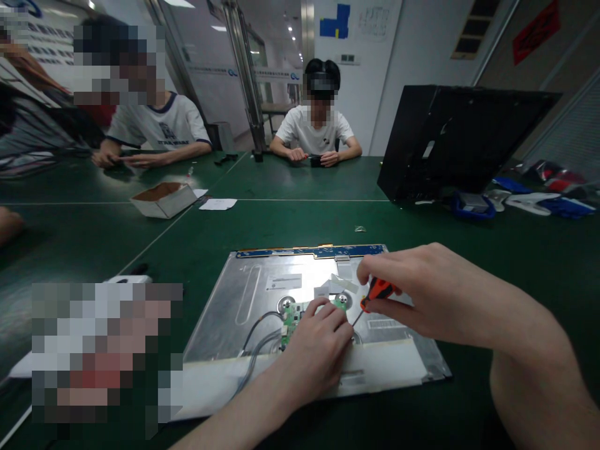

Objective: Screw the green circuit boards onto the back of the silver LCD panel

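A flat metal-backed display panel (220, 319) lies on the table before me, with a blue circuit strip (285, 253) along its far edge. On its middle sits a green circuit board (291, 322), joined to grey and black cables (255, 362). My left hand (323, 334) is bent over this board and presses on it, covering much of it. Pinched in my right hand (398, 281) is a red-and-black screwdriver (376, 292), tilted, its thin shaft reaching down to the board's right side by my left fingers. The tip's exact contact is hidden.
A black monitor housing (435, 144) stands at the back right, beside blue and white items (534, 200). An open cardboard box (164, 200) and white paper (218, 204) lie at the left. Two people (159, 125) sit across the green table (290, 219).
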The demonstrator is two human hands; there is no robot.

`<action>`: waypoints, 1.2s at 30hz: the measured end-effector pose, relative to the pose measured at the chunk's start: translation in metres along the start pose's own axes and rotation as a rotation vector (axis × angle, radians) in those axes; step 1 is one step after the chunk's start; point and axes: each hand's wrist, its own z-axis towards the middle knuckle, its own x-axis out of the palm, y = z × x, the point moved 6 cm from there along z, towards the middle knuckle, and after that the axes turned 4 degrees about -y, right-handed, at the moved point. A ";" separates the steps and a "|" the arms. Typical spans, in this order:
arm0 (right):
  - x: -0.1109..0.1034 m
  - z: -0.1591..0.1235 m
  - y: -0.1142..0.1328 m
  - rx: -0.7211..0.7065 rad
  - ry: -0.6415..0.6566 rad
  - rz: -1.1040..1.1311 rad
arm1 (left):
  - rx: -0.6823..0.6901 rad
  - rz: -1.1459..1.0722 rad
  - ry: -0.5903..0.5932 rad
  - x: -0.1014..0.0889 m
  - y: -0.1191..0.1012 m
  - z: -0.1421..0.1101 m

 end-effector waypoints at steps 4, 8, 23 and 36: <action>0.004 -0.003 0.004 -0.003 0.043 0.001 | -0.014 -0.006 -0.006 0.001 0.000 -0.001; 0.012 -0.007 0.003 0.001 0.098 0.030 | -0.029 -0.022 -0.017 0.002 0.000 -0.001; 0.017 -0.003 0.012 -0.065 0.101 0.075 | -0.053 -0.130 -0.033 0.001 0.002 -0.002; 0.020 -0.001 0.015 -0.079 0.110 0.090 | -0.082 -0.159 -0.015 0.004 0.004 -0.001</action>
